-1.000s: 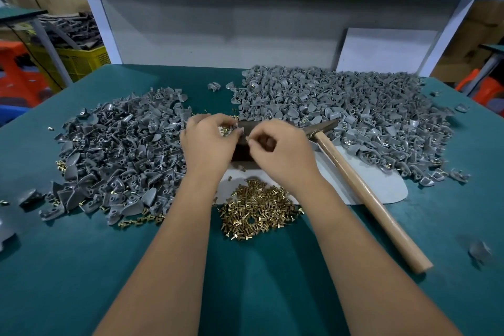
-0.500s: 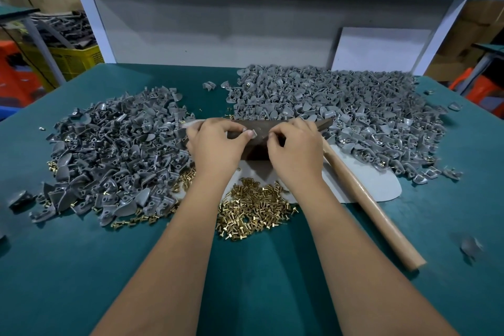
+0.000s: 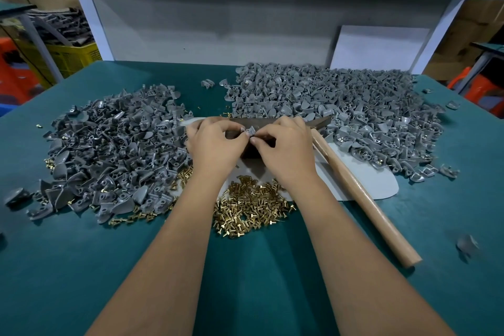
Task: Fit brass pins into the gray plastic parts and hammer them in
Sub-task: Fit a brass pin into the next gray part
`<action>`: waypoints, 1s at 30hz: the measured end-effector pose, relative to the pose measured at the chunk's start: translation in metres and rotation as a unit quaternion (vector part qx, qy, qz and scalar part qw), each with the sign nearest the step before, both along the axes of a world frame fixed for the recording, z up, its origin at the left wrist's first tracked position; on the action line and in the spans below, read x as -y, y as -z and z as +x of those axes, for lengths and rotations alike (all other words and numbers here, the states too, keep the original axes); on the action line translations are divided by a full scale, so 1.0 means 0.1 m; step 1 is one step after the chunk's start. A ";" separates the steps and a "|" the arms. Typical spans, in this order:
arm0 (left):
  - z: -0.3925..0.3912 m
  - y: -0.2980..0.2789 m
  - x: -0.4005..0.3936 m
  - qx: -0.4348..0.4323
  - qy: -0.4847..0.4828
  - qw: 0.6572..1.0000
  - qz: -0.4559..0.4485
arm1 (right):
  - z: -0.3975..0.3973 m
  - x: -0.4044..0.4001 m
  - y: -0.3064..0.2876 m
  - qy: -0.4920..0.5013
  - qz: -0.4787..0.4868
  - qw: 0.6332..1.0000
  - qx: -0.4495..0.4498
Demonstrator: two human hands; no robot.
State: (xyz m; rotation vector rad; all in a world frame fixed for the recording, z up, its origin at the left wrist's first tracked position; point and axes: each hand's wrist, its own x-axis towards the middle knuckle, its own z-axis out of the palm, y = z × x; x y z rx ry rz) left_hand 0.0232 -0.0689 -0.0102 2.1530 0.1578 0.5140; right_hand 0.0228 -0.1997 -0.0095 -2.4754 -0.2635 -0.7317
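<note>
Both grips, left hand (image 3: 215, 142) and right hand (image 3: 286, 144), on gray plastic part (image 3: 249, 132) between fingertips

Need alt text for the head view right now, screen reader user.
Both hands, left hand and right hand, pinch one gray plastic part over a dark block. Brass pins lie heaped nearer; a hammer lies to the right.

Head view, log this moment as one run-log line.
stage: fitting pin | left hand: pinching gray part | right hand: pinching same part | hammer: lying on table, untouched
</note>
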 end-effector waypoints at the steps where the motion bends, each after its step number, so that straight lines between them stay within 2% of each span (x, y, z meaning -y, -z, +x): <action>1: 0.00 0.00 0.00 -0.001 0.002 1.000 -0.001 | 0.00 0.00 0.00 -0.001 0.005 1.000 0.002; 8: 0.00 -0.01 -0.02 -0.005 0.016 1.000 0.000 | 0.00 -0.03 0.02 -0.018 0.047 0.999 -0.001; 15: 0.02 0.01 0.00 -0.004 0.023 1.000 -0.003 | -0.04 0.01 -0.06 -0.009 0.206 0.978 -0.020; 21: 0.04 0.03 0.03 0.000 0.026 1.000 0.005 | -0.03 0.02 -0.06 -0.003 0.177 0.984 0.003; 30: 0.02 0.04 0.04 -0.001 0.028 1.000 -0.005 | -0.02 -0.08 -0.07 -0.008 0.245 0.969 -0.040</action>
